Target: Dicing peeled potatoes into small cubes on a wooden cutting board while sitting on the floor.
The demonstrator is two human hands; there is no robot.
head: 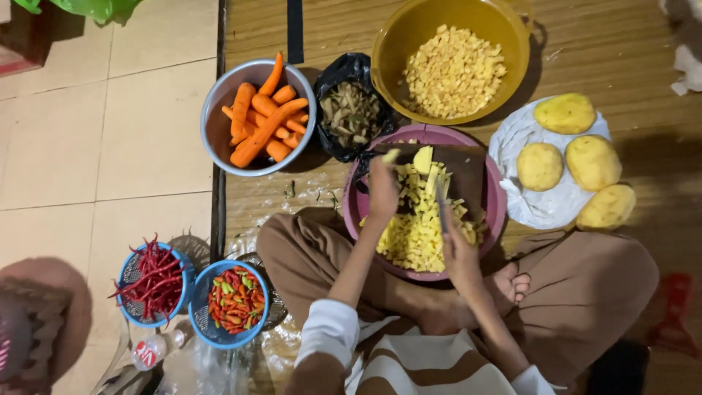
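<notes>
Potato on the board: pale yellow peeled potato pieces [423, 162] lie on a dark cutting board [461, 172] set across a round pink plastic basin [497, 197], which rests in front of our crossed legs on a woven mat.
Left hand: our left hand [382, 192] is curled, fingertips pressing down on the potato pieces at the board's near-left edge.
Right hand: our right hand [459, 252] is closed around the handle of a knife [442, 205], the blade pointing away from us into the pieces.
Done so far: a heap of small yellow potato cubes [413, 238] already fills the near half of the pink basin, and a yellow plastic bowl [512, 33] beyond it holds many more diced cubes [453, 72].
Left to cut: four whole peeled potatoes [564, 113] wait on a white plastic sheet [526, 208] to the right, so we judge the dicing well advanced but unfinished.
Peelings: a black plastic bag [351, 69] of scraps sits between the bowls.
Carrots: a grey metal bowl [216, 124] of peeled orange carrots [259, 121], uncut.
Chillies: two blue baskets at lower left, one with long red chillies [153, 278], one with mixed small chillies [235, 298].
</notes>
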